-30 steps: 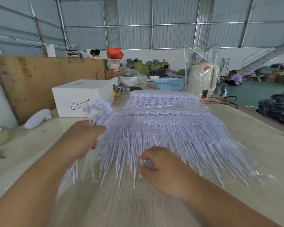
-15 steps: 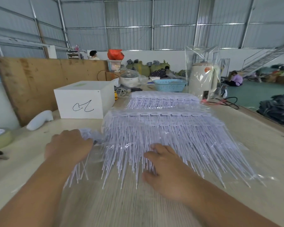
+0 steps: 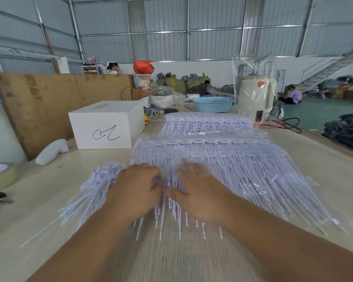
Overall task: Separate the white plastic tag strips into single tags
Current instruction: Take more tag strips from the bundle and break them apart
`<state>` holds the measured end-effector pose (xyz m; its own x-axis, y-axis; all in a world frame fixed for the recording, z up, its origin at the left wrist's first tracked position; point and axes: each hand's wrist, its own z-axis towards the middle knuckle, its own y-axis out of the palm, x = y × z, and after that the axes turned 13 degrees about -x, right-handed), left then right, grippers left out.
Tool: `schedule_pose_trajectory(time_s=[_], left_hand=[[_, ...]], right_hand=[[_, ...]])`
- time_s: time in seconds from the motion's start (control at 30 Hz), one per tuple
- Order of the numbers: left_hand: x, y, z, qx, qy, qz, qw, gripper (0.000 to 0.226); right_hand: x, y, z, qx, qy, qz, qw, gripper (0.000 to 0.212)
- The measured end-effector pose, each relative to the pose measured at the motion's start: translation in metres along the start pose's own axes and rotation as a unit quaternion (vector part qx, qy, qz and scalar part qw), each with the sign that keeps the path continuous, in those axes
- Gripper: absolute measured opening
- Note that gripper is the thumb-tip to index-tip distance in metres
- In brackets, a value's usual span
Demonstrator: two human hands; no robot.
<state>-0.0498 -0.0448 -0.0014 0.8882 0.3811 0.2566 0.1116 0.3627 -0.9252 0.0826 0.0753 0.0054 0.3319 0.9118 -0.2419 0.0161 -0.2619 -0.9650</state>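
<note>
A thick stack of white plastic tag strips (image 3: 243,169) lies on the table in clear wrap, thin stems fanning toward me. Behind it lies a second stack (image 3: 208,123). A loose bundle of tags (image 3: 94,188) lies to the left of the stack. My left hand (image 3: 137,190) is at the stack's near left edge, its fingers curled into the tag stems there. My right hand (image 3: 198,192) lies just beside it on top of the stack, fingers stretched forward and blurred. The two hands almost touch.
A white box (image 3: 106,125) with a black scribble stands at the back left, with a white padded object (image 3: 51,151) beside it. A tape roll (image 3: 0,176) sits at the left edge. Further back stand a blue basket (image 3: 212,104), a cooker (image 3: 161,96) and a wrapped cylinder (image 3: 255,98).
My left hand lowered a bundle of tags to the table at the left, let it go and moved right to the stack's edge. My right hand slid forward over the stack.
</note>
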Motion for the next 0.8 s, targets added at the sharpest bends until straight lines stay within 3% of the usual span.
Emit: schedule_pose_trajectory(time_s=[0.13, 0.2, 0.33, 0.5, 0.6, 0.73, 0.8], left_hand=[[-0.008, -0.007, 0.0, 0.143, -0.017, -0.155, 0.977, 0.018], [-0.008, -0.008, 0.0, 0.166, -0.015, -0.167, 0.972, 0.02], [-0.005, -0.002, 0.002, 0.11, 0.012, -0.169, 0.979, 0.022], [-0.005, 0.006, 0.005, 0.023, 0.029, -0.152, 0.988, 0.019], [-0.005, 0.005, 0.005, 0.019, 0.022, -0.165, 0.986, 0.025], [-0.008, 0.006, 0.004, 0.014, 0.01, -0.169, 0.985, 0.013], [-0.007, 0.007, 0.004, 0.006, 0.006, -0.163, 0.987, 0.012]], right_hand=[[-0.004, -0.008, 0.028, -0.001, 0.051, -0.056, 0.997, 0.07], [-0.007, -0.009, 0.039, 0.015, 0.056, -0.078, 0.995, 0.07], [-0.008, -0.007, 0.05, 0.062, 0.031, -0.081, 0.994, 0.056], [0.002, -0.003, 0.06, 0.001, 0.075, -0.127, 0.989, 0.062], [0.0, -0.004, 0.063, -0.014, 0.094, -0.116, 0.989, 0.065], [0.002, -0.009, 0.063, 0.026, 0.09, -0.118, 0.989, 0.058], [0.008, -0.011, 0.061, 0.028, 0.074, -0.12, 0.99, 0.067]])
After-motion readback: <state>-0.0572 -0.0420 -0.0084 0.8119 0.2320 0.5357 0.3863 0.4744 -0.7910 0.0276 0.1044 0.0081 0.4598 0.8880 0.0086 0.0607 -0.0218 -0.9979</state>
